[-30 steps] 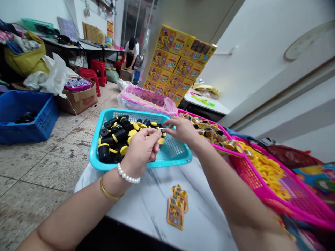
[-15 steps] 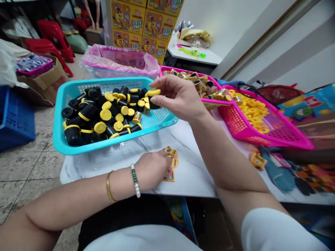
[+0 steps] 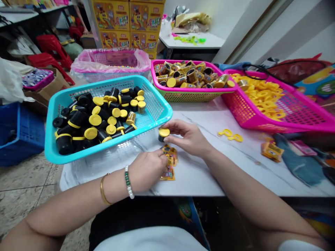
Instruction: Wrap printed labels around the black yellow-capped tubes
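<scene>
My right hand [image 3: 187, 137] grips a small black cup with a yellow lid [image 3: 164, 132] between thumb and fingers, held upright just above the white table. Below it, my left hand [image 3: 146, 169] is closed, its fingertips pinching or pressing small orange printed labels [image 3: 171, 157] near the table's front edge. One more label [image 3: 168, 174] lies partly beneath those fingers. Beyond both hands stands a turquoise basket [image 3: 108, 153] holding many black cups with yellow lids [image 3: 90, 120]. A gold-wrapped cup [image 3: 131, 118] lies among them.
Behind are a pink basket of gold-wrapped cups [image 3: 180, 88] and, to the right, a pink basket [image 3: 251, 120] with yellow plastic rings [image 3: 259, 94]. Loose yellow rings [image 3: 230, 135] and a small orange box [image 3: 272, 151] lie on the table [image 3: 199, 181]. Printed cartons [image 3: 128, 21] are stacked behind.
My right hand has brought the lidded black cup from above the turquoise basket down toward the table beside my left hand. The left hand remains at the labels. The camera view has shifted.
</scene>
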Demonstrator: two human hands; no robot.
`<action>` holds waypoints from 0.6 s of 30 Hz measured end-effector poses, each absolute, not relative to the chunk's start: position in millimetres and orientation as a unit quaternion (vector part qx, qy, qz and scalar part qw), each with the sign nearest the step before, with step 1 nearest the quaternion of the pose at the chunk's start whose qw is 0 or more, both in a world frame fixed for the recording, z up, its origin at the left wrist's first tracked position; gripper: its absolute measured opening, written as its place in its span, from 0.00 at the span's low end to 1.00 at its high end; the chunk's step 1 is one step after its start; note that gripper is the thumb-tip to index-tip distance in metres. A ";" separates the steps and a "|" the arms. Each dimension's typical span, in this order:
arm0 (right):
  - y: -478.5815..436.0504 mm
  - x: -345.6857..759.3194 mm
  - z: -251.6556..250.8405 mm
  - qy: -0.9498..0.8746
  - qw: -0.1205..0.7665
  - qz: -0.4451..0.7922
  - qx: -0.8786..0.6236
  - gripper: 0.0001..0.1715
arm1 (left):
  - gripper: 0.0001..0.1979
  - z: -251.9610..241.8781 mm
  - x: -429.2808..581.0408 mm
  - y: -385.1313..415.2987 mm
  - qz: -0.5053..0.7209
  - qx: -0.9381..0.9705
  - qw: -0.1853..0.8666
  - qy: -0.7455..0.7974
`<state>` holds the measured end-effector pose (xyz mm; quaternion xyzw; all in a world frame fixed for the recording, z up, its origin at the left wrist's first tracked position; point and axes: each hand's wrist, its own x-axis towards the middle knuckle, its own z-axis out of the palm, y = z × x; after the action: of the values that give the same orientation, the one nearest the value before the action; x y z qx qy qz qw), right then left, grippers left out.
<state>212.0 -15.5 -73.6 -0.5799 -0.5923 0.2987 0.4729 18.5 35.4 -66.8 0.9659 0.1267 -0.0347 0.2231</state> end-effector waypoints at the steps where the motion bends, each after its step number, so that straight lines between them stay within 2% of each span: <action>1: -12.6 212.6 -79.9 -0.604 0.461 0.286 -0.585 0.17 | 0.05 -65.1 17.9 37.3 -0.023 0.967 0.225 0.121; 4: -10.9 215.3 -84.1 -0.652 0.409 0.221 -0.599 0.17 | 0.05 -56.9 14.6 46.7 0.082 0.956 0.261 0.111; 7: -21.6 218.9 -70.9 -0.623 0.449 0.145 -0.624 0.16 | 0.06 -48.5 10.9 55.9 0.253 0.920 0.273 0.125; 8: -26.3 218.9 -64.9 -0.602 0.472 0.145 -0.628 0.13 | 0.06 -46.8 10.1 57.7 0.298 0.908 0.263 0.133; 10: -34.2 214.8 -54.2 -0.582 0.492 0.200 -0.616 0.17 | 0.06 -45.3 9.2 58.8 0.353 0.893 0.240 0.142; 13: -37.7 199.6 -46.3 -0.573 0.471 0.296 -0.601 0.22 | 0.05 -44.3 9.4 56.2 0.395 0.880 0.229 0.129; 18: -28.9 178.4 -45.3 -0.476 0.571 0.266 -0.613 0.24 | 0.01 -33.2 6.8 50.8 0.505 0.809 0.262 0.147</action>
<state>178.4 -28.9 -45.3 -0.6133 -0.4757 0.2665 0.5715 6.8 50.8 -33.2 0.8090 0.1474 0.5051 0.2621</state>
